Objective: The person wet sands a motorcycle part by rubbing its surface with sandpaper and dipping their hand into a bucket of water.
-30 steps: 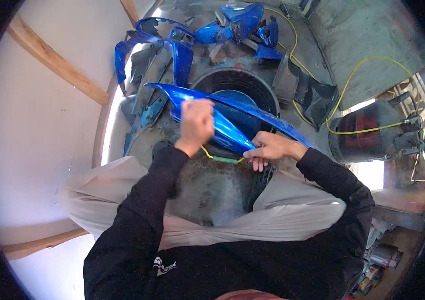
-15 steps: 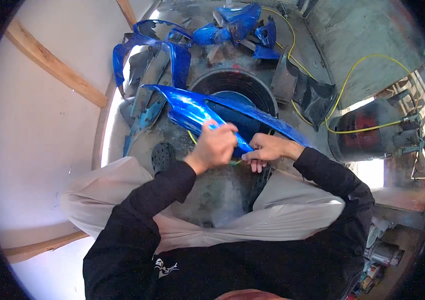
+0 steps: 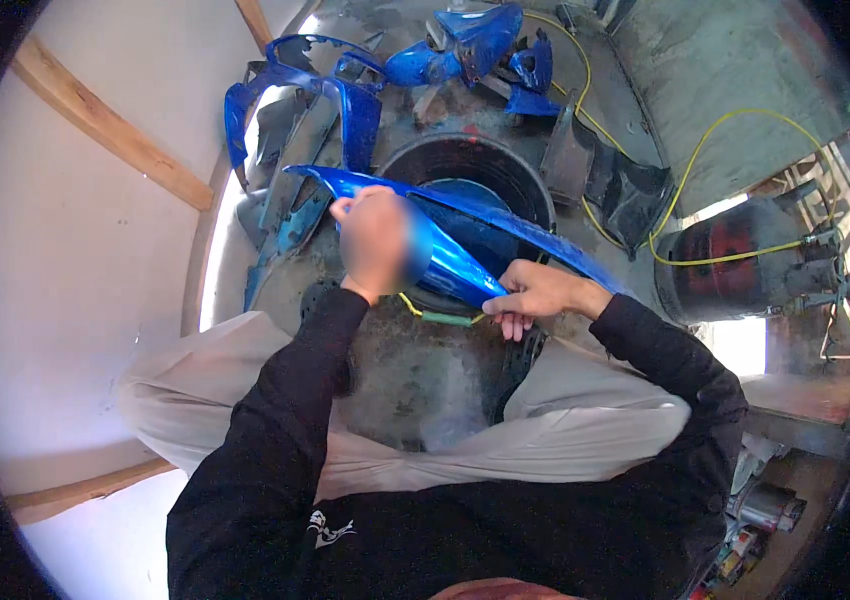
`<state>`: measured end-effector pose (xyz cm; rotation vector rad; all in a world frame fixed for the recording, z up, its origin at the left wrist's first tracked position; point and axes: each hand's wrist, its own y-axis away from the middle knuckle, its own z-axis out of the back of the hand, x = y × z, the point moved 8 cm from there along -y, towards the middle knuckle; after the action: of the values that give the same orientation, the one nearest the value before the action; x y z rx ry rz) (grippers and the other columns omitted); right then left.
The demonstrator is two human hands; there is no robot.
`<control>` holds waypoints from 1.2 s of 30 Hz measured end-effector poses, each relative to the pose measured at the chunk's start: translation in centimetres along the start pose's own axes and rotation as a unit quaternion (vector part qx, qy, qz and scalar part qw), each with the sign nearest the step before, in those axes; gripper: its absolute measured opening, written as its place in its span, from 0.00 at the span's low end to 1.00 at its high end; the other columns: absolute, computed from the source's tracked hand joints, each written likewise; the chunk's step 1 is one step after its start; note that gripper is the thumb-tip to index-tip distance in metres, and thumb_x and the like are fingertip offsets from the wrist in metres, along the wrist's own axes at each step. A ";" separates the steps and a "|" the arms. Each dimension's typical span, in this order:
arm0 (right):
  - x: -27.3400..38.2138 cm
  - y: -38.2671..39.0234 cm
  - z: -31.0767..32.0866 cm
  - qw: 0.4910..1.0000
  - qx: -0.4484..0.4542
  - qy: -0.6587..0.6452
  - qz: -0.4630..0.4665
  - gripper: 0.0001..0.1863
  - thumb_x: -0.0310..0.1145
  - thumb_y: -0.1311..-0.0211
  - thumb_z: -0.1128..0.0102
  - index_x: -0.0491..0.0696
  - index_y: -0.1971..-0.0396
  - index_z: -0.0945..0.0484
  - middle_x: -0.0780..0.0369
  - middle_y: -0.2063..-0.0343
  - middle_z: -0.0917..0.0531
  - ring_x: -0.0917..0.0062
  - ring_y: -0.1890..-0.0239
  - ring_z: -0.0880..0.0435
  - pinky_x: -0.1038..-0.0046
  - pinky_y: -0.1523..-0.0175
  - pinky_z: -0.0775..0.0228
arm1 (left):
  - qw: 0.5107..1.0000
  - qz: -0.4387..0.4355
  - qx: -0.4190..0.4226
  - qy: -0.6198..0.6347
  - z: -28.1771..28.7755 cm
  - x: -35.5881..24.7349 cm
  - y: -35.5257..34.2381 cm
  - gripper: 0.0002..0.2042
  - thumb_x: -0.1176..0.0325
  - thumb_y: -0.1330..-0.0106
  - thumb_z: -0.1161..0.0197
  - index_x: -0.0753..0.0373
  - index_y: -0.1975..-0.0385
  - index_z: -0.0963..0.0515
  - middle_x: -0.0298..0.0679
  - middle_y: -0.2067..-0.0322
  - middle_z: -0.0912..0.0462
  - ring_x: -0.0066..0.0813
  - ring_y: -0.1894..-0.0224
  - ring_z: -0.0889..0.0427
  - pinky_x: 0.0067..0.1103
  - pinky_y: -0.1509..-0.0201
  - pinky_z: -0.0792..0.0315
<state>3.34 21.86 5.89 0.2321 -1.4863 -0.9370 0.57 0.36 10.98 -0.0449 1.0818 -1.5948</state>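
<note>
A glossy blue motorcycle fairing panel (image 3: 460,268) lies slantwise over a round black tub (image 3: 533,178). A long slot splits the panel into two arms that meet in a point at the left. Thumb and fingers of my right hand (image 3: 543,292) grip the panel's narrow lower end. My left hand (image 3: 377,240) is closed and rests on the shiny upper face, towards the pointed end. Blur covers much of that hand, so whatever its fingers hold is hidden. Bluish liquid or a blue surface shows inside the tub, and its handle (image 3: 445,319) hangs at the near side.
More blue fairing pieces (image 3: 350,105) (image 3: 480,45) lie on the floor beyond the tub. Dark plastic panels (image 3: 605,180) sit to its right. A yellow hose (image 3: 720,262) runs to a dark cylindrical tank (image 3: 720,250) at the right. A white wall with wooden battens (image 3: 110,125) stands left.
My left hand has slid up and left along the panel, away from my right hand. The tub's handle now shows more fully. My right hand keeps its grip.
</note>
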 end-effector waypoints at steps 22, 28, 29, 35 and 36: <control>0.3 0.0 -0.2 1.000 0.018 0.005 -0.014 0.21 0.43 0.26 0.38 0.37 0.68 0.15 0.55 0.71 0.09 0.75 0.73 0.09 0.75 0.67 0.17 | 0.986 -0.117 0.047 0.111 -0.8 -3.5 2.1 0.04 0.77 0.44 0.39 0.59 0.73 0.21 0.39 0.63 0.15 0.39 0.56 0.17 0.36 0.48 0.34; -0.3 -0.1 -0.1 1.000 0.008 0.012 -0.008 0.20 0.42 0.26 0.38 0.37 0.67 0.15 0.55 0.71 0.09 0.74 0.72 0.09 0.75 0.67 0.17 | 0.947 -0.233 0.155 0.158 -0.7 -4.2 2.9 0.10 0.75 0.47 0.35 0.60 0.64 0.19 0.39 0.55 0.13 0.37 0.49 0.14 0.34 0.46 0.27; -0.2 0.0 0.0 1.000 0.003 -0.014 -0.004 0.20 0.42 0.26 0.38 0.37 0.67 0.15 0.55 0.71 0.09 0.74 0.72 0.09 0.75 0.67 0.17 | 0.972 -0.135 0.127 0.142 -0.4 -2.0 1.6 0.12 0.76 0.46 0.35 0.60 0.61 0.18 0.41 0.53 0.12 0.38 0.48 0.14 0.35 0.47 0.26; 0.3 -0.2 0.0 1.000 0.014 0.008 0.007 0.20 0.41 0.26 0.38 0.37 0.68 0.15 0.55 0.72 0.09 0.74 0.73 0.09 0.76 0.68 0.18 | 0.979 -0.117 0.115 0.119 0.3 -2.0 2.0 0.08 0.75 0.37 0.33 0.62 0.58 0.19 0.42 0.47 0.13 0.39 0.46 0.15 0.33 0.44 0.28; 0.2 -0.3 0.2 1.000 0.010 0.015 -0.002 0.20 0.41 0.26 0.38 0.37 0.68 0.15 0.55 0.72 0.09 0.74 0.73 0.09 0.76 0.68 0.18 | 0.955 -0.197 0.176 0.134 -0.4 -4.2 3.5 0.11 0.74 0.38 0.32 0.61 0.57 0.19 0.42 0.45 0.15 0.38 0.45 0.16 0.33 0.43 0.28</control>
<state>3.06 21.61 5.89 0.2618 -1.4683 -0.9189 4.47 4.18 10.52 0.2127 1.0177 -2.1869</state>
